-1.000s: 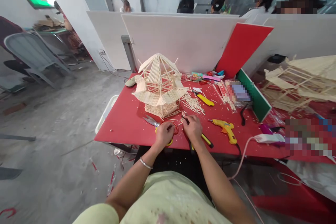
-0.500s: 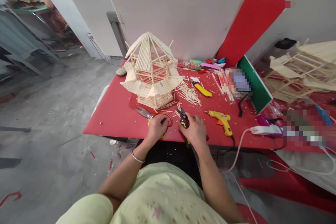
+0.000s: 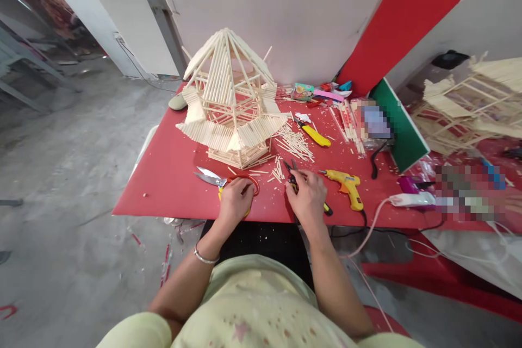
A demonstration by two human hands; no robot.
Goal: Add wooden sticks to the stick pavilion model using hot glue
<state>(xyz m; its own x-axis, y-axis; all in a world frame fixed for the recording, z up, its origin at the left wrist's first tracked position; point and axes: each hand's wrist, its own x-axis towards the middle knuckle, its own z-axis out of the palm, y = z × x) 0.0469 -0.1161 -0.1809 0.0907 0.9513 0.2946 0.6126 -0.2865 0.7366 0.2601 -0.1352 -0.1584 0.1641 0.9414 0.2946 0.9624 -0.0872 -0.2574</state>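
Observation:
My left hand (image 3: 236, 197) is closed, with curled fingers, over the handles of a pair of scissors (image 3: 211, 176) lying on the red table. Whatever its fingertips pinch, if anything, is hidden. My right hand (image 3: 306, 196) is wrapped about the dark handles of small pliers (image 3: 291, 168), low over the tabletop, their jaws pointing away from me. A pagoda-like model of pale wooden sticks (image 3: 228, 103) stands upright beyond my hands. Short cut sticks (image 3: 278, 170) lie in front of the pliers, and a bigger pile of sticks (image 3: 296, 142) is behind them.
Right of my hand lies a yellow glue gun (image 3: 346, 187) with its cord. Yellow-handled cutters (image 3: 314, 134) rest behind. A green board (image 3: 402, 130), a white power strip (image 3: 414, 201) and another stick model (image 3: 460, 103) are at the right. The red table (image 3: 159, 185) ends close to me.
My right hand has moved slightly right and lowered the pliers toward the tabletop. My left hand stays at the scissors. The view has tilted downward.

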